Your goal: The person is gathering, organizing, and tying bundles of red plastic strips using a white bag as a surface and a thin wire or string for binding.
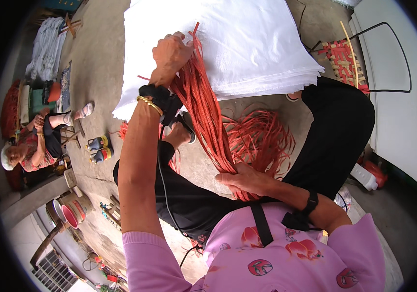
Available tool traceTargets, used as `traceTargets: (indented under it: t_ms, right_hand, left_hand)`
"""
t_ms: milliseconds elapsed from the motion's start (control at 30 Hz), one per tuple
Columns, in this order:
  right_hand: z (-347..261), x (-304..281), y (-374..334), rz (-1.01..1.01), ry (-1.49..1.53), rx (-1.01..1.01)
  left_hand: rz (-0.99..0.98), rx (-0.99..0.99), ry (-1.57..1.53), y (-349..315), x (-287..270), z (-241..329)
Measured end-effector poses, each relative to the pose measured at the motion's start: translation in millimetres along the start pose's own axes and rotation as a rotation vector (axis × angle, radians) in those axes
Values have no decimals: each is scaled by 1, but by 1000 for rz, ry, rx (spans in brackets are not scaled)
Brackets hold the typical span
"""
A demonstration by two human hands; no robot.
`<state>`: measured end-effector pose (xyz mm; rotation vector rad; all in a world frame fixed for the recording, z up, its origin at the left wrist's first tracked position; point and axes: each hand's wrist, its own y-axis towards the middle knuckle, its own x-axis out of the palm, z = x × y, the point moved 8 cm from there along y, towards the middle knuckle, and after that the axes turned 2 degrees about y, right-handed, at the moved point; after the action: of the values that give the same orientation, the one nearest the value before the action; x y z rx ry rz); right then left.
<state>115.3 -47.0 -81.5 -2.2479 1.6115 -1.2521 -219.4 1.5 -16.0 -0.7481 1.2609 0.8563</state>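
Closest to me at the bottom of the frame was the wearer's pink top [240, 243], crossed by a black strap [261, 224]. Right of the frame's middle, low down, the right hand [250, 180] was closed round the lower part of a bundle of red strips [202, 104], its thumb lying across them. The bundle slanted up through the centre to the left hand [172, 52], at upper centre, whose fingers were curled in tight about the strips near their top ends. A dark cable [162, 177] trailed beside the left forearm, which hid some of the floor behind.

Between the knees in black trousers [342, 119], a loose heap of red strips [262, 138] lay on the floor, partly covered by the bundle. White sheeting [257, 48] filled the top centre, and the left hand and the upper ends were in front of it.

Farther off, at upper right, I saw a woven red-and-cream seat [340, 58] with a yellow stick [349, 53] across it, next to a large white panel [403, 112]; below that was a white power strip [363, 177]. On the left stood two dark bottles [99, 148], near a seated person [33, 151], with a red bucket [74, 214] lower down and pale cloth [46, 48] at upper left.
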Motion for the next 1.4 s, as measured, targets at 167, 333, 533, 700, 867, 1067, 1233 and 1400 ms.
traceTargets:
  t_ms: [167, 333, 533, 700, 867, 1067, 1233, 1400]
  right_hand:
    - [-9, -1, -6, 11, -2, 26]
    - [-10, -3, -6, 21, -65, 29]
    - [-4, -5, -2, 36, -50, 17]
    - [-4, -4, -2, 32, -26, 26]
    - [-6, -5, -5, 45, -36, 43]
    - [-1, -5, -4, 25, 3, 59]
    - [5, -5, -2, 17, 1, 66]
    - [2, -7, -3, 44, 14, 51]
  left_hand:
    - [-225, -100, -502, 2, -1, -27]
    - [-201, 54, -483, 0, -13, -15]
    - [-378, 126, -223, 0, 13, 15]
    - [-378, 63, -72, -4, 27, 23]
    - [-311, 21, -105, -8, 25, 24]
    - [-252, 117, -145, -8, 24, 33]
    - [-209, 210, -100, -7, 32, 39]
    - [-318, 92, -192, 0, 36, 30]
